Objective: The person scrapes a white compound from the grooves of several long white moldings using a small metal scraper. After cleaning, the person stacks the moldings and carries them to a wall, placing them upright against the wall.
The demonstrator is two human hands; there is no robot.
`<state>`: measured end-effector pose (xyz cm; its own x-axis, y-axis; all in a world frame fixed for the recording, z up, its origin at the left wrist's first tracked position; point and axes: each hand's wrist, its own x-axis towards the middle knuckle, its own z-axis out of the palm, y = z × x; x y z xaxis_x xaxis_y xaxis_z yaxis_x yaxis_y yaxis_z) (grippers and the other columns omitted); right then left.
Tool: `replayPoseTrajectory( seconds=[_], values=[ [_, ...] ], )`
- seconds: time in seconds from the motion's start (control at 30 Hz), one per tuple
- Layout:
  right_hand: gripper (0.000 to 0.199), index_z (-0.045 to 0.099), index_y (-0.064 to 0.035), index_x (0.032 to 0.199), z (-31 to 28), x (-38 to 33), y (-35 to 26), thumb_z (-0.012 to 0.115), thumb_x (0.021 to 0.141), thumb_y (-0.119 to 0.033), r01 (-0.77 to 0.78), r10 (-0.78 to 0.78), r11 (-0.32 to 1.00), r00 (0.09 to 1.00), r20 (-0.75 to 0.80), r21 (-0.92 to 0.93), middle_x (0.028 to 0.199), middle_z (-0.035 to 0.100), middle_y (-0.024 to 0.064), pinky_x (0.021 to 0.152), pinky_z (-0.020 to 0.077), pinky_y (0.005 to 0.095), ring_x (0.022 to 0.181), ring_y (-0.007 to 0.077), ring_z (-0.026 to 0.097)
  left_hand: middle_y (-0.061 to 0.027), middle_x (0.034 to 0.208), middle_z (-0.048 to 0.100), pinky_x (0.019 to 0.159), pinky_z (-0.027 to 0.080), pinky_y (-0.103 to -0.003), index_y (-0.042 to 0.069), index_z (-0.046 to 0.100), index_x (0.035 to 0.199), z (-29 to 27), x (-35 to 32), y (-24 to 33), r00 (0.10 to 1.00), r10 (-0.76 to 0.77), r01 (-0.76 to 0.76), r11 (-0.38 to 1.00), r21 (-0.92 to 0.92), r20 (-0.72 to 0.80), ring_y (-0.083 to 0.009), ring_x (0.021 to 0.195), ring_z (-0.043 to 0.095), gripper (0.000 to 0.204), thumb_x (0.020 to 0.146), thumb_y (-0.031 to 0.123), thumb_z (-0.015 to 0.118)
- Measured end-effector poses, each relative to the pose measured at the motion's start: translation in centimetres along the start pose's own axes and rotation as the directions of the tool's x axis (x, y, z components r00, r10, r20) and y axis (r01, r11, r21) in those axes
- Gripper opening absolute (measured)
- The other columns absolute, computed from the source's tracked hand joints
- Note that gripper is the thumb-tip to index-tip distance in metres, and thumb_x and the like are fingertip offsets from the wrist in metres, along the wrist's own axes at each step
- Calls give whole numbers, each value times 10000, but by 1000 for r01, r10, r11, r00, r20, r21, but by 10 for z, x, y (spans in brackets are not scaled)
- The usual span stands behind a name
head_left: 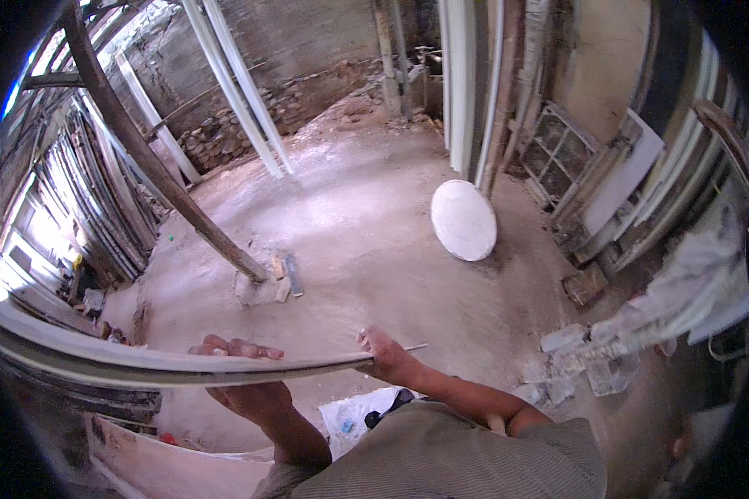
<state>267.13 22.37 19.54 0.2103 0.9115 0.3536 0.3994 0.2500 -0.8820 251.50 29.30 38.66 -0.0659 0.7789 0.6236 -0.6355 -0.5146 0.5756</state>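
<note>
A long, pale moulding point(141, 366) crosses in front of me, running from the far left edge to a thin tip right of centre. My left hand point(254, 401) is under its middle stretch, fingers curled up over the far edge; the palm is partly hidden behind the strip. Close to the thin end, my right hand point(381, 353) is closed around the moulding, its forearm reaching in from the lower right. The strip is held above the dusty floor point(341, 291), roughly level.
A slanted wooden post point(162, 183) stands ahead left, with small blocks point(285, 285) by its foot. A white oval panel point(463, 220) leans ahead right. Long white strips point(240, 91) stand upright behind. Stacked lengths point(100, 191) line the left; a window frame point(559, 154) and plastic sheeting point(674, 283) line the right.
</note>
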Motion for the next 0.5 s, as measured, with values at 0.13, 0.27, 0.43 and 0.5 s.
replayPoseTrajectory(
  seconds=[0.13,0.27,0.43,0.5],
  values=[
    [313,586,-35,983,-14,107,51,731,807,-249,200,-193,976,978,74,-91,899,596,133,717,493,441,872,332,619,-104,824,621,581,621,-364,58,457,1118,3,70,-74,1000,1,-2,999,-45,-26,-232,646,669,249,1003,270,518],
    [258,613,-79,938,-40,209,115,737,794,-253,404,-371,894,910,185,-192,846,609,82,685,476,436,831,311,620,-83,828,626,564,611,-346,78,459,1112,1,126,-163,995,4,3,997,75,-100,-223,640,665,239,1004,284,515],
    [239,619,-92,902,-83,335,189,739,792,-268,395,-335,903,893,301,-168,826,604,85,697,471,434,797,306,616,-43,736,558,496,580,-354,106,480,1011,47,202,-276,959,-33,60,994,88,-283,-164,579,604,300,962,385,581],
    [244,633,-88,923,-102,391,217,749,787,-254,386,-328,910,894,306,-151,858,615,90,724,473,419,819,304,620,-47,701,576,483,564,-345,117,477,1018,62,239,-321,934,-21,75,987,140,-356,-170,531,594,324,946,407,600]
  ],
)
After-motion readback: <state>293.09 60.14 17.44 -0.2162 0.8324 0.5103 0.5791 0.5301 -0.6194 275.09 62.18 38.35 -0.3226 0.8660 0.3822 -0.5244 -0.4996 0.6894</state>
